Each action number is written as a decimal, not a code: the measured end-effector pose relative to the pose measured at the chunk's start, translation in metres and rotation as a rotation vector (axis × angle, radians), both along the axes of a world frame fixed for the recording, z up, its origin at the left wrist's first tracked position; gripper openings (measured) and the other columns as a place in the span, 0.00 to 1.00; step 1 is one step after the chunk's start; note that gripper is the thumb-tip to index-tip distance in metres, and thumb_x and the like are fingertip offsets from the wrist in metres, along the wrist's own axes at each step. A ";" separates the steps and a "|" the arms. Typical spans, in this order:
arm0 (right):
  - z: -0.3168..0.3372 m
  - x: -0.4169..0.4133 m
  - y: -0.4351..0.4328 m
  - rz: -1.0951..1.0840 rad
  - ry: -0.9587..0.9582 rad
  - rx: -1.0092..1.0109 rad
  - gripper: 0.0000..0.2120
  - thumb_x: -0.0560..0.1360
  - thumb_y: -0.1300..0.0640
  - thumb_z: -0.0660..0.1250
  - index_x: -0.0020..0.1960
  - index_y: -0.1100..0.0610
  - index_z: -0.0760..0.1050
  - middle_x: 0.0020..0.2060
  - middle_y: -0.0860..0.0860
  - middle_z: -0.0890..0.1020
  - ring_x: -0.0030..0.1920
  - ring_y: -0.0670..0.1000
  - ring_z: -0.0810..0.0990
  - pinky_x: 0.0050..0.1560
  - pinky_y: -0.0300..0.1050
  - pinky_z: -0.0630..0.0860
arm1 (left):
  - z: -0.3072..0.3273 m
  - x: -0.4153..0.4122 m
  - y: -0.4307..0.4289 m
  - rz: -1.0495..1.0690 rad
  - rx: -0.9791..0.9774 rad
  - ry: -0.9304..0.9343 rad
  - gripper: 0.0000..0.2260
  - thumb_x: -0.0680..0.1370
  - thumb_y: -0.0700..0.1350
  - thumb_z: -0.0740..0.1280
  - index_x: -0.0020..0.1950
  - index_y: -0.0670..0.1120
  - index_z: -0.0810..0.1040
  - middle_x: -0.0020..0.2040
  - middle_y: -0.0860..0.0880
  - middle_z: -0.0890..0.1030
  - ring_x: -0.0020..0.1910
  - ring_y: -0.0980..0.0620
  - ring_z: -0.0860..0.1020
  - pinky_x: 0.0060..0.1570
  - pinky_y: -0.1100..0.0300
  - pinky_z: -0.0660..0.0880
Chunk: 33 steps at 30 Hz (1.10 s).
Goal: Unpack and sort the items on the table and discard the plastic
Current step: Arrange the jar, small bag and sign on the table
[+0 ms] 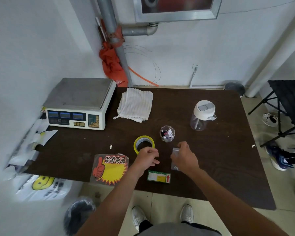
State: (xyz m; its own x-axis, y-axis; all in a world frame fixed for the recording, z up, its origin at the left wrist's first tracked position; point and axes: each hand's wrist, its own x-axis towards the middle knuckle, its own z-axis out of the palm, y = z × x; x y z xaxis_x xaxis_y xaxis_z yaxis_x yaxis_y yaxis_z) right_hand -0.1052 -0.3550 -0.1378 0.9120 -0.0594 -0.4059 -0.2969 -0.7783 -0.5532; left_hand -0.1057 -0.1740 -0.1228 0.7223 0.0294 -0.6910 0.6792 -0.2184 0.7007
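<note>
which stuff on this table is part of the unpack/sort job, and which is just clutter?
Job: small plastic bag, held by right hand; left hand beside it; clear cup of small items.
Lying about: scale, towel, bottle, tape roll, promo sign, green card.

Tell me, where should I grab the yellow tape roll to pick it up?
Come from above. The yellow tape roll lies flat on the table, hole up, so pinch its far rim: fingers in the hole, thumb outside. The left hand covers the near edge.
</note>
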 end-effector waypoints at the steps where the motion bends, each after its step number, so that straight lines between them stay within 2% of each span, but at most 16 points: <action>1: 0.002 0.002 0.007 0.023 -0.026 0.012 0.22 0.76 0.50 0.69 0.66 0.53 0.64 0.61 0.51 0.73 0.54 0.55 0.79 0.43 0.45 0.70 | 0.002 0.000 0.003 0.010 0.001 -0.010 0.09 0.81 0.44 0.65 0.61 0.48 0.78 0.55 0.49 0.83 0.47 0.51 0.85 0.55 0.53 0.81; 5: 0.004 0.008 0.033 0.128 -0.108 0.034 0.20 0.76 0.49 0.70 0.62 0.52 0.66 0.53 0.51 0.77 0.46 0.50 0.79 0.43 0.44 0.71 | 0.007 -0.001 0.024 0.054 -0.007 -0.070 0.07 0.83 0.46 0.64 0.58 0.48 0.79 0.54 0.47 0.83 0.48 0.48 0.85 0.54 0.53 0.80; 9: 0.012 0.014 0.060 0.205 -0.111 0.065 0.19 0.77 0.50 0.69 0.63 0.50 0.66 0.48 0.47 0.77 0.42 0.45 0.78 0.40 0.44 0.73 | 0.008 -0.004 0.051 0.110 -0.007 -0.124 0.05 0.82 0.45 0.64 0.54 0.48 0.79 0.52 0.44 0.85 0.42 0.49 0.84 0.54 0.50 0.80; 14: 0.016 0.013 0.098 0.308 -0.135 0.072 0.14 0.76 0.51 0.67 0.59 0.50 0.69 0.52 0.49 0.78 0.48 0.52 0.80 0.45 0.47 0.74 | 0.005 -0.014 0.092 0.260 0.015 -0.168 0.07 0.81 0.42 0.65 0.55 0.41 0.79 0.44 0.45 0.84 0.35 0.50 0.81 0.40 0.57 0.76; 16: 0.016 0.011 0.115 0.350 -0.108 0.069 0.10 0.76 0.51 0.66 0.56 0.50 0.73 0.49 0.49 0.80 0.48 0.53 0.80 0.47 0.49 0.75 | -0.001 -0.020 0.111 0.334 0.055 -0.180 0.07 0.79 0.40 0.66 0.54 0.39 0.81 0.42 0.45 0.83 0.34 0.52 0.81 0.36 0.59 0.76; 17: 0.017 0.010 0.123 0.376 -0.088 0.069 0.08 0.76 0.50 0.65 0.54 0.51 0.74 0.47 0.49 0.81 0.48 0.54 0.80 0.48 0.49 0.76 | -0.003 -0.024 0.120 0.360 0.101 -0.182 0.07 0.78 0.40 0.67 0.53 0.40 0.82 0.42 0.46 0.84 0.35 0.52 0.82 0.36 0.58 0.77; 19: 0.016 0.007 0.138 0.436 -0.057 0.070 0.07 0.78 0.50 0.63 0.51 0.52 0.76 0.44 0.50 0.82 0.46 0.53 0.81 0.45 0.49 0.77 | -0.010 -0.031 0.139 0.380 0.230 -0.177 0.06 0.75 0.45 0.68 0.50 0.46 0.83 0.43 0.50 0.85 0.42 0.50 0.84 0.44 0.54 0.81; 21: 0.014 0.003 0.152 0.484 -0.003 0.071 0.09 0.78 0.48 0.61 0.50 0.52 0.77 0.42 0.50 0.83 0.42 0.51 0.80 0.42 0.48 0.75 | -0.013 -0.041 0.157 0.356 0.402 -0.155 0.06 0.75 0.47 0.67 0.47 0.50 0.83 0.45 0.52 0.85 0.49 0.48 0.83 0.52 0.55 0.78; 24: 0.003 -0.005 0.167 0.497 0.125 0.113 0.08 0.77 0.47 0.64 0.48 0.51 0.76 0.38 0.48 0.82 0.42 0.52 0.83 0.45 0.49 0.78 | -0.020 -0.054 0.178 0.317 0.625 -0.114 0.10 0.78 0.49 0.65 0.53 0.47 0.83 0.52 0.44 0.84 0.55 0.41 0.80 0.54 0.54 0.75; 27: -0.009 -0.013 0.175 0.492 0.246 0.152 0.13 0.74 0.47 0.67 0.54 0.52 0.75 0.45 0.51 0.83 0.47 0.54 0.83 0.50 0.52 0.79 | -0.029 -0.065 0.198 0.247 0.671 -0.072 0.15 0.74 0.54 0.68 0.53 0.45 0.82 0.52 0.44 0.83 0.55 0.41 0.78 0.52 0.52 0.74; 29: -0.013 -0.018 0.179 0.473 0.268 0.159 0.16 0.74 0.49 0.67 0.58 0.54 0.75 0.49 0.53 0.83 0.48 0.55 0.82 0.51 0.54 0.79 | -0.036 -0.070 0.208 0.139 0.678 -0.029 0.19 0.75 0.56 0.68 0.58 0.43 0.80 0.56 0.42 0.79 0.57 0.40 0.76 0.53 0.52 0.72; 33: -0.018 -0.023 0.185 0.387 0.279 0.197 0.20 0.70 0.53 0.68 0.55 0.66 0.76 0.46 0.62 0.82 0.41 0.56 0.80 0.41 0.57 0.77 | -0.042 -0.074 0.216 -0.081 0.844 -0.044 0.22 0.78 0.56 0.66 0.63 0.40 0.72 0.60 0.40 0.73 0.60 0.39 0.75 0.56 0.49 0.72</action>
State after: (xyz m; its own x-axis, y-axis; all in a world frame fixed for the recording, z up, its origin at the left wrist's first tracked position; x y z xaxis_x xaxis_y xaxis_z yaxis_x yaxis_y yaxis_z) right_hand -0.1279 -0.1697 -0.1559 0.7075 0.3635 -0.6061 -0.1645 -0.7494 -0.6414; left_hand -0.1797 0.0419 -0.1652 0.7701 0.4696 -0.4318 0.6150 -0.7264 0.3068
